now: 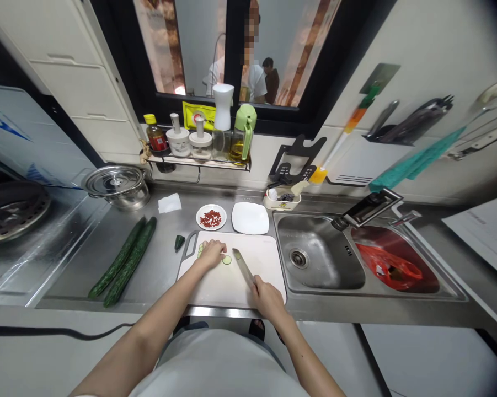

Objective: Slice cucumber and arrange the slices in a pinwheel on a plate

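Observation:
On the white cutting board [256,245] my left hand [212,253] curls over cucumber slices [201,250], some showing at its left side; its fingertips partly hide what they grip. A single pale green cucumber slice [226,259] lies flat just right of the fingers. My right hand [268,299] is closed around the handle of a kitchen knife [242,266]. The blade slants up and left over the board, apart from the left hand, with a bit of green near its tip. A dark green cucumber end [179,242] rests beside the board's grey handle.
Two whole cucumbers [130,259] lie at the left, below a lidded steel pot [122,184]. Behind the board stand a plate of red pieces [201,210] and a white square plate [250,218]. A double sink [322,284] holds a red bag [391,267]. Bottles [221,124] line a shelf.

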`<control>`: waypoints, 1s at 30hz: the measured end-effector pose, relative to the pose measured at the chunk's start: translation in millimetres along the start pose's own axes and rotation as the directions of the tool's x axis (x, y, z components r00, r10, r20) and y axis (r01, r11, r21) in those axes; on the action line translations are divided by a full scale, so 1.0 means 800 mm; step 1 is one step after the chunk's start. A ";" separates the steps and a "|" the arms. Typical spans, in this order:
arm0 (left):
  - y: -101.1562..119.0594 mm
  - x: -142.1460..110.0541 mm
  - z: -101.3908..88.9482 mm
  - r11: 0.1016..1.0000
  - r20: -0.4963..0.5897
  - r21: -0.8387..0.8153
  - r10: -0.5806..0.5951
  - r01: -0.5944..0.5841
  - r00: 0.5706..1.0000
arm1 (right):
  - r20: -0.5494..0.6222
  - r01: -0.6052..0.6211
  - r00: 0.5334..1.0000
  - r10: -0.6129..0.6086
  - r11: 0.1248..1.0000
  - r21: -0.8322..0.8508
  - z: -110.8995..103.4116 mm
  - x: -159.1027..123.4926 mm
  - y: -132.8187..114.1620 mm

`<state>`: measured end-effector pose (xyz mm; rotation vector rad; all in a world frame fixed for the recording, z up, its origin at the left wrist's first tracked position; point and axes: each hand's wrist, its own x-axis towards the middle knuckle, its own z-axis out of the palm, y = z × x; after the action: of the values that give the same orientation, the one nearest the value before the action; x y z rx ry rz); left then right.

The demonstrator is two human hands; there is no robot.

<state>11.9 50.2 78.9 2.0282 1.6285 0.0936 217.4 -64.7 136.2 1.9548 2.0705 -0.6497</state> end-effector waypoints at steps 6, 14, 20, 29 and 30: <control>0.009 0.001 -0.002 0.995 0.050 0.062 -0.084 0.081 0.995 | 0.018 0.052 0.998 -0.052 0.998 -0.021 0.012 -0.017 -0.013; 0.016 -0.003 0.007 0.974 0.069 0.132 -0.196 0.186 0.978 | 0.045 -0.005 0.999 0.006 1.000 -0.020 0.012 -0.021 -0.023; 0.018 -0.007 0.008 0.967 0.063 0.131 -0.227 0.218 0.972 | 0.029 0.027 0.999 -0.025 0.999 -0.047 0.018 -0.017 -0.020; 0.015 0.000 0.005 0.970 0.026 0.082 -0.230 0.228 0.973 | 0.077 0.039 0.997 -0.033 0.997 -0.070 0.020 -0.016 -0.017; 0.015 0.001 0.005 0.970 0.028 0.080 -0.231 0.229 0.972 | 0.091 0.034 0.995 -0.028 0.997 -0.072 0.018 -0.017 -0.018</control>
<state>24.3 47.9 80.3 1.8679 1.8562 -0.0905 202.5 -83.5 131.8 1.8232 2.0450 -0.6464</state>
